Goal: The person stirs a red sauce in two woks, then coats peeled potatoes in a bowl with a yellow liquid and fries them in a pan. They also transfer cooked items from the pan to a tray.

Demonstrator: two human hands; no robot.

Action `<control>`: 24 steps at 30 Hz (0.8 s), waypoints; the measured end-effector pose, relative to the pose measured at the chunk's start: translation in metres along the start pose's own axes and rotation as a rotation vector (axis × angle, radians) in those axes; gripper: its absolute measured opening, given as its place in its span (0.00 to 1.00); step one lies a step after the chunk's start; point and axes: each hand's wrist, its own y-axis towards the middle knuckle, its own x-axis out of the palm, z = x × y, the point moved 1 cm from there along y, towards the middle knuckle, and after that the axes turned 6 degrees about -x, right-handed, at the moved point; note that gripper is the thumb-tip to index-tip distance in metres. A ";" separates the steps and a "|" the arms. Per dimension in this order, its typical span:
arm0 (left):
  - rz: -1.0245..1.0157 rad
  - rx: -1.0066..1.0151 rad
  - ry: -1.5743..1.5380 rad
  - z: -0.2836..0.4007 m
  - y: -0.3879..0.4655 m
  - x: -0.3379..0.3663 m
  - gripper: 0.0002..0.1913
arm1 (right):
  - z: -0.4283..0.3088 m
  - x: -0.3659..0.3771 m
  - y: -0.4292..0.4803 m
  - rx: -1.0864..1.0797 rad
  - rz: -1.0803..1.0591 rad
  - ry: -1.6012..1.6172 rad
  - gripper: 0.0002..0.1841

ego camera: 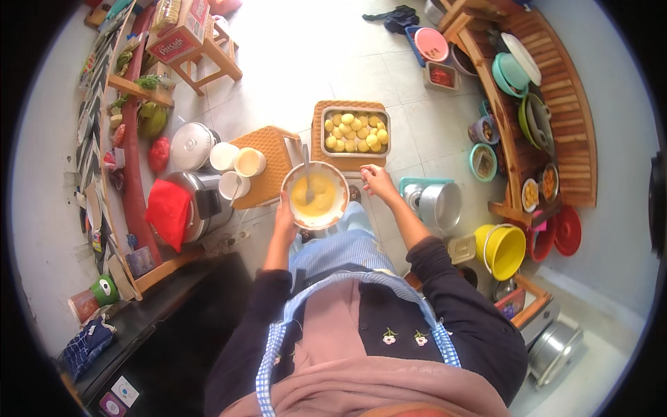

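Observation:
My left hand (284, 216) grips the left rim of a white bowl (341, 195) with a brown-patterned edge. Yellow liquid that looks like beaten egg (307, 209) fills its bottom, and a pale rounded lump (325, 199) shows in it. A metal fork (306, 161) stands in the bowl, its handle over the far rim. To the right of the bowl, my right hand (379, 181) hovers with loosely curled fingers and nothing visible in them. Just beyond it, a rectangular metal tray (387, 151) of round yellow balls (356, 125) rests on an orange-brown stool (349, 162).
Another woven-top stool (271, 156) stands left, with white tubs (234, 185) at its edge. Behind them are a lidded pot (192, 146) and an appliance under red cloth (169, 208). On the right are an aluminium pot (441, 206), a yellow bucket (500, 252) and a wooden rack (513, 172).

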 end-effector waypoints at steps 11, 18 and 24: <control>0.226 0.075 -0.229 -0.036 0.107 0.026 0.41 | 0.000 0.017 0.225 -0.226 0.422 -0.605 0.24; 0.212 0.034 -0.242 -0.030 0.150 0.024 0.41 | -0.009 0.031 0.235 -0.107 0.468 -0.604 0.22; 0.154 0.050 -0.158 -0.021 0.177 0.009 0.41 | -0.007 0.038 0.242 -0.174 0.453 -0.523 0.17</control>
